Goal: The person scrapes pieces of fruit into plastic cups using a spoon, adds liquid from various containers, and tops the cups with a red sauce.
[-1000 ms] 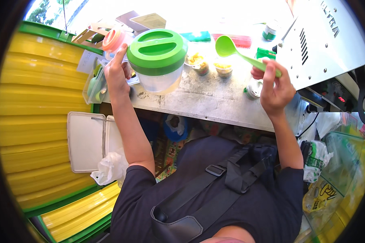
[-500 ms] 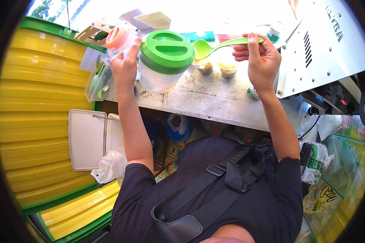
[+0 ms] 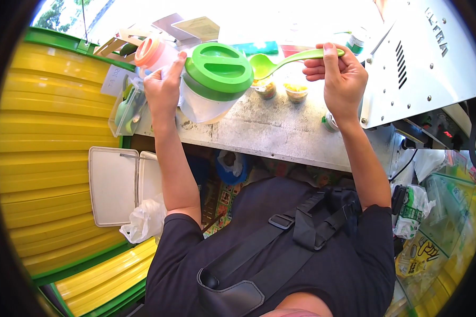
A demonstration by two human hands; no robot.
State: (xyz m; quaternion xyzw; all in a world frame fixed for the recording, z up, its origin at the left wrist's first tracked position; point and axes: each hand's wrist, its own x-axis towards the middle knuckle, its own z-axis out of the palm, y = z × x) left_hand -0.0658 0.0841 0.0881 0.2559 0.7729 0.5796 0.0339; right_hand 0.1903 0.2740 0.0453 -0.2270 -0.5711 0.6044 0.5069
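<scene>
My left hand [image 3: 165, 84] is closed on a clear plastic pitcher [image 3: 209, 105] with a green lid [image 3: 219, 70], raised over the worktop and tilted to the right. In my right hand [image 3: 339, 79] is the handle of a light green ladle [image 3: 293, 57]. Its bowl hangs right beside the pitcher's lid on the right; whether they touch I cannot tell. Below the ladle, two small clear cups stand on the worktop: one cup [image 3: 265, 90] is partly under the bowl, and the other cup [image 3: 296, 93] has yellow pieces in it.
Left of the pitcher are another pitcher with a pink lid [image 3: 149, 51] and a clear bin of utensils [image 3: 127, 108]. A large white metal machine [image 3: 426, 63] stands at right. The metal worktop [image 3: 269, 127] ends in a straight front edge. Yellow ribbed panels [image 3: 58, 142] line the left.
The pitcher sits very slightly lower and the view has shifted a little. Both hands keep their hold, and the ladle stays beside the lid.
</scene>
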